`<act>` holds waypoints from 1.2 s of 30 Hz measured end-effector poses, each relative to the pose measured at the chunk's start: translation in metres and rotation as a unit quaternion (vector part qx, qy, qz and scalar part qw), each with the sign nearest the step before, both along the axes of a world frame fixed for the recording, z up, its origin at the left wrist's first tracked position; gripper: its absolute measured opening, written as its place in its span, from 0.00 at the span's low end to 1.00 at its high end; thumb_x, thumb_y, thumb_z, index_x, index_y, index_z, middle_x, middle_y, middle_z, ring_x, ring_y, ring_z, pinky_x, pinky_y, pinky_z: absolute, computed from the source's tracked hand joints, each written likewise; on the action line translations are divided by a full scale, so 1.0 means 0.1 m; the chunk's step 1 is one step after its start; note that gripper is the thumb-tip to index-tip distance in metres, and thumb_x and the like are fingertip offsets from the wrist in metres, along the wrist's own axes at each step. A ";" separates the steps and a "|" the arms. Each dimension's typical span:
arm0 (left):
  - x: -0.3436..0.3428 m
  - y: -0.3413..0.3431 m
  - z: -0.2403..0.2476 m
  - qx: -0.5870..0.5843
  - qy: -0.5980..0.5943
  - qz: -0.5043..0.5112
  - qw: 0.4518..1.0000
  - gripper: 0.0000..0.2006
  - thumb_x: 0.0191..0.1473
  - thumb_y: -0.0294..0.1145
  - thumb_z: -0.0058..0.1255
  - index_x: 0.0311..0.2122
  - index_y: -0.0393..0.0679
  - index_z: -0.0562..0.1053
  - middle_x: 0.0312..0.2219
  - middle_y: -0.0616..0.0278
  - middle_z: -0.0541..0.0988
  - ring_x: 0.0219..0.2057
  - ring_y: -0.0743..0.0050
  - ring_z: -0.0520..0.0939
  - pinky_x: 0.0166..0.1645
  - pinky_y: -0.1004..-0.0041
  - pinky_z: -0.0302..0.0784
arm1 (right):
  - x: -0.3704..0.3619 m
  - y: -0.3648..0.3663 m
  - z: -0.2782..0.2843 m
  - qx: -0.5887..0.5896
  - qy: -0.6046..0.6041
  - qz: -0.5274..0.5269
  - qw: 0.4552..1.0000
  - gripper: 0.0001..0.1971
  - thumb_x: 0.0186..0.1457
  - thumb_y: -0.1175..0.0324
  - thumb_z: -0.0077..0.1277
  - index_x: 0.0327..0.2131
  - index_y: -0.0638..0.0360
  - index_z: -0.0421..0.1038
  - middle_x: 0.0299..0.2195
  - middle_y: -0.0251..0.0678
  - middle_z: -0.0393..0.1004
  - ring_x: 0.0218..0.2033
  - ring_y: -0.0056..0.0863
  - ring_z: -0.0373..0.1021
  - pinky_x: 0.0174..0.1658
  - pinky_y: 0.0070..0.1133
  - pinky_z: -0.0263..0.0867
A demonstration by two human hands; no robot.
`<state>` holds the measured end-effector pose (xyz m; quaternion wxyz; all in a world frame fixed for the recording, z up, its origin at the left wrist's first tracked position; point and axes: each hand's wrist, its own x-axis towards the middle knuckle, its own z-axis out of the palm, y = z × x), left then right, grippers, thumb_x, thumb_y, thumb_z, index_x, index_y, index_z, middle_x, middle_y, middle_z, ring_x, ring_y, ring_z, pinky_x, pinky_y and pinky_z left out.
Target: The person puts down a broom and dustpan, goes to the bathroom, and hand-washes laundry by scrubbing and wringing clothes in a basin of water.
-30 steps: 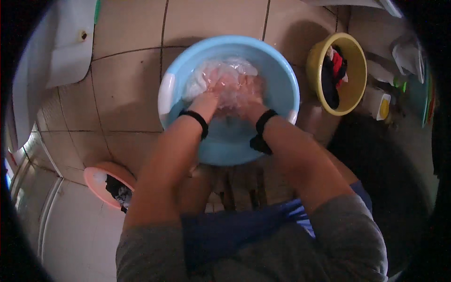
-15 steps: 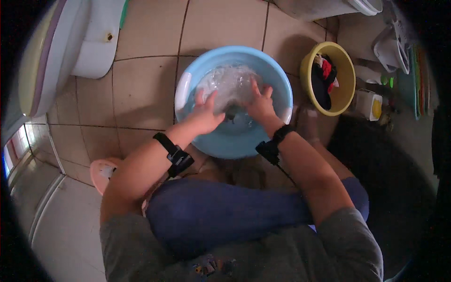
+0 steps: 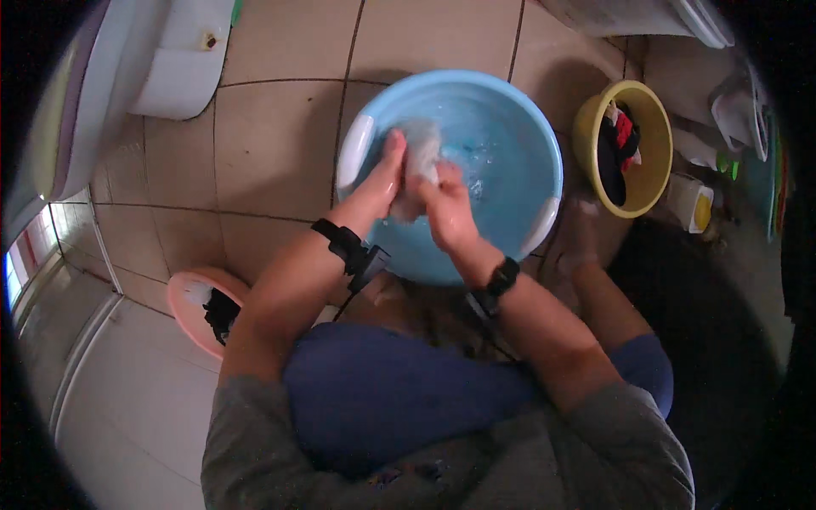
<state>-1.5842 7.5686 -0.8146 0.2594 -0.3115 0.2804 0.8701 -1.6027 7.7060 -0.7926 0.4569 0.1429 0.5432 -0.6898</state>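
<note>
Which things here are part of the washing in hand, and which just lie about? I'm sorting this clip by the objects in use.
In use:
- left hand and right hand, both gripping the pale wet cloth
- blue basin with water

Lying about:
- yellow bucket with dark and red clothes
- pink basin with a dark item
- white toilet base

A pale, wet cloth (image 3: 418,166) is sitting bunched and upright between the left hand (image 3: 384,177) and the right hand (image 3: 448,208), both pressing against it. It is hanging just above the water inside a round light-blue basin (image 3: 510,102) with 2 white grips, which is resting on the tiled floor.
</note>
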 end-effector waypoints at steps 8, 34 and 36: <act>0.10 0.02 0.02 -0.513 0.346 -0.133 0.774 0.24 0.58 0.44 0.44 0.56 0.44 0.62 0.49 0.60 0.70 0.46 0.68 0.73 0.52 0.68 0.71 | 0.10 -0.28 0.59 0.229 0.494 0.022 0.839 0.05 0.48 0.68 0.55 0.29 0.58 0.75 0.44 0.49 0.62 0.45 0.46 0.63 0.49 0.30 0.62; 0.25 -0.01 0.00 0.028 -0.063 0.139 0.988 0.32 0.56 0.66 0.29 0.53 0.50 0.64 0.44 0.61 0.73 0.49 0.64 0.72 0.56 0.65 0.66 | 0.22 -0.23 0.54 0.069 0.436 -0.004 0.897 0.12 0.40 0.61 0.63 0.27 0.55 0.74 0.46 0.47 0.64 0.49 0.47 0.60 0.49 0.31 0.62; 0.31 -0.02 0.01 0.132 -0.006 0.123 0.984 0.25 0.60 0.57 0.31 0.52 0.48 0.63 0.42 0.60 0.72 0.45 0.65 0.73 0.54 0.66 0.68 | 0.28 -0.29 0.71 0.156 0.543 0.048 0.824 0.14 0.36 0.69 0.64 0.26 0.56 0.68 0.49 0.47 0.59 0.49 0.44 0.58 0.51 0.34 0.58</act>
